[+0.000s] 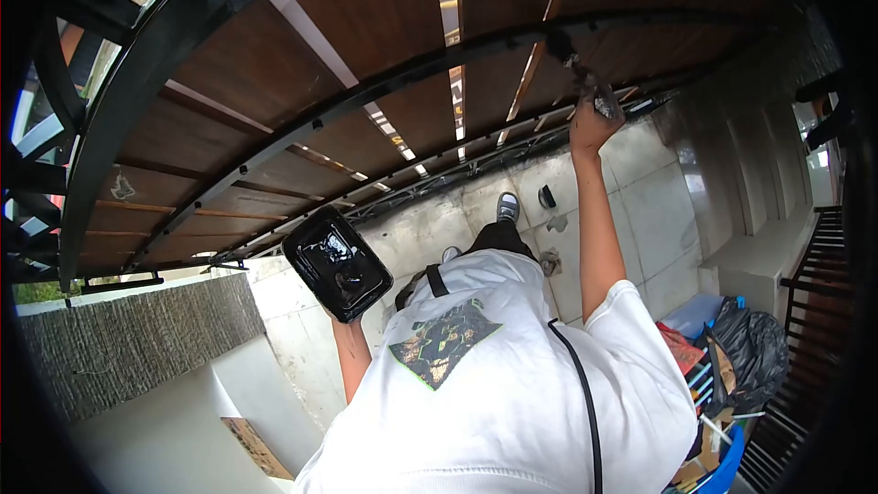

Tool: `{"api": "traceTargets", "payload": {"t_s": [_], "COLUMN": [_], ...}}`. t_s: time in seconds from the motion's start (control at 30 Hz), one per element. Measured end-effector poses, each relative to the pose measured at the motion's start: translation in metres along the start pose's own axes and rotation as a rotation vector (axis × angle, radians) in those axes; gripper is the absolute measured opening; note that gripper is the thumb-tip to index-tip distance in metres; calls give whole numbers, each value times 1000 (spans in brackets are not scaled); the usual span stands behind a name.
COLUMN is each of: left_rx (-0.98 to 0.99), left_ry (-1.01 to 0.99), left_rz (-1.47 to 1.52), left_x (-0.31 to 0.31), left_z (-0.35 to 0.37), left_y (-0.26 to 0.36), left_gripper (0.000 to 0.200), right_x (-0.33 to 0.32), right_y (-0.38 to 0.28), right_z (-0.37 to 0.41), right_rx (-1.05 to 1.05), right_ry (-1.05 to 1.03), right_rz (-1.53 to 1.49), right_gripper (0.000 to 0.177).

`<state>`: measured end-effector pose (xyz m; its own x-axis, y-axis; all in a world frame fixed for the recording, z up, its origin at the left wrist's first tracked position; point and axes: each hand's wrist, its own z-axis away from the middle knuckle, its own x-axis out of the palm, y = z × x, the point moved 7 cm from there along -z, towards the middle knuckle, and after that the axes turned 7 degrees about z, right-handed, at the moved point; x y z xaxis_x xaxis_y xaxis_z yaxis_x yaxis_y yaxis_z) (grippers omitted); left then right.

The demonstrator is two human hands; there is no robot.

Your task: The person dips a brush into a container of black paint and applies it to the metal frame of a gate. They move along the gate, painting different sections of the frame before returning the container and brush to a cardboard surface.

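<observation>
My right hand [596, 117], dark and shiny as if stained or covered, is closed around a paintbrush [572, 61]. The brush's black bristles are up at the black metal bar [498, 41] that crosses brown wooden panels [366, 9]. Low on the left, my left hand [345, 318] supports a black rectangular tray [309, 252] from below, its fingers mostly hidden. Glossy black liquid [334, 256] lies in the tray, with a dark lump in it.
Pale floor tiles [640, 220] lie underfoot, with a small dark object [546, 197] near my shoe [508, 208]. On the right, a black plastic bag [754, 357] sits among piled items beside a dark slatted rail [823, 311]. A textured ledge [146, 338] stands at left.
</observation>
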<state>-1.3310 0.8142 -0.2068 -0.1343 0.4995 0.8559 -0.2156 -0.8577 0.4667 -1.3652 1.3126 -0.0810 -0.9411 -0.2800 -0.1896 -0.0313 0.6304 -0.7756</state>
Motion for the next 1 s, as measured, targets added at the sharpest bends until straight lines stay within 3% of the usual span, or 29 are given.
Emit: {"api": "traceTargets", "payload": {"t_s": [0.07, 0.13, 0.2, 0.23, 0.3, 0.4, 0.47, 0.53, 0.6, 0.63, 0.73, 0.77, 0.8, 0.83, 0.87, 0.9, 0.93, 1.0], "left_rx": [-13, -29, -41, -45, -47, -40, -37, -32, 2, 9, -10, -17, -24, -30, -36, -41, -45, -9], "left_ry": [-3, -12, -17, -19, -19, -19, 3, 26, 5, 5, 6, 5, 3, 0, -4, -10, -15, -12], "left_rz": [-1, -5, -16, -20, -23, -17, -24, -34, -131, -131, -75, -60, -45, -32, -18, -3, 10, -13], "left_x": [-6, -5, 0, 1, 3, 7, 3, -8, -17, -16, 15, 29, 45, 61, 76, 89, 98, 105], "left_z": [11, 11, 3, 3, -1, -10, -11, -14, -18, -22, -26, -27, -30, -33, -38, -44, -50, -65], "left_y": [9, 7, 3, 2, 1, 1, -2, -7, -10, -13, -32, -39, -46, -52, -59, -67, -73, -84], "left_gripper": [50, 49, 49, 48, 48, 47, 46, 46, 59, 59, 55, 53, 51, 50, 48, 47, 45, 47], "right_x": [-4, 20, 48, 52, 56, 45, 39, 20, -2, -14, -25, -15, 0, 17, 33, 48, 63, 57], "right_y": [-14, -15, -35, -38, -61, -46, 6, 10, 15, 18, 35, 22, 32, 37, 17, 8, 7, -48], "right_z": [5, 27, 58, 67, 79, 59, 38, 11, -7, -12, -15, -12, 6, 33, 47, 63, 84, 73], "right_rx": [-74, 90, 71, 76, -189, -13, 167, -7, -1, 3, -11, 68, -64, -36, -73, -3, 49, -335], "right_ry": [49, -27, -202, -195, -242, -298, -209, -132, -23, 87, 159, 31, 41, -24, -168, -351, -490, -512], "right_rz": [54, -66, -244, -241, -299, -207, -94, 4, -24, -46, 75, 88, 107, -68, -48, -162, -464, -411], "right_gripper": [13, 15, 18, 18, 19, 21, 20, 15, 13, 12, 12, 15, 17, 17, 14, 16, 20, 16]}}
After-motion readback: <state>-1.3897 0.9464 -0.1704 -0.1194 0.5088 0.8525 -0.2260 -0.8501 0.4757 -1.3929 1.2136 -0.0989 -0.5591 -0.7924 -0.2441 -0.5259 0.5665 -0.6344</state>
